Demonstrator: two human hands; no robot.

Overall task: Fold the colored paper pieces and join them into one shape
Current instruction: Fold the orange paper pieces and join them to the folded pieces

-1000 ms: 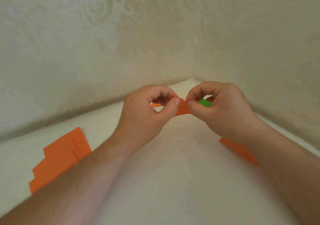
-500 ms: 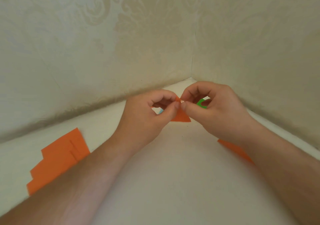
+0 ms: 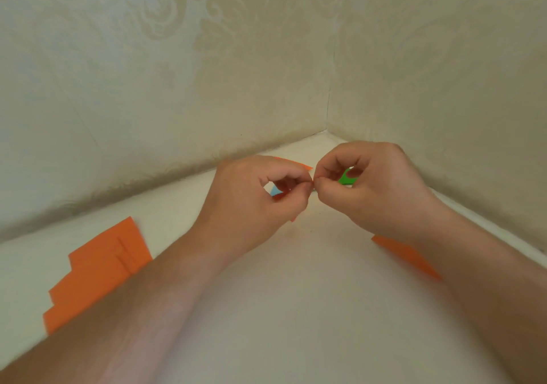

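Observation:
My left hand [image 3: 260, 197] and my right hand [image 3: 370, 188] meet above the white table near the wall corner. Both pinch a small folded orange paper piece [image 3: 299, 164] between thumb and fingertips. Most of that piece is hidden by my left hand; only a corner above the knuckles and a tip below show. Behind my right hand's fingers a green paper piece [image 3: 346, 177] shows. A bit of light blue paper [image 3: 275, 189] is visible through the gap in my left hand.
A stack of orange paper sheets [image 3: 97, 271] lies at the left on the white table [image 3: 296, 294]. Another orange piece [image 3: 405, 256] lies under my right forearm. Patterned walls [image 3: 207, 72] close in behind and at the right.
The orange piece has turned; the triangle that hung below my thumbs is now mostly hidden by my left hand, with a corner above the knuckles. Both hands stay pinched together.

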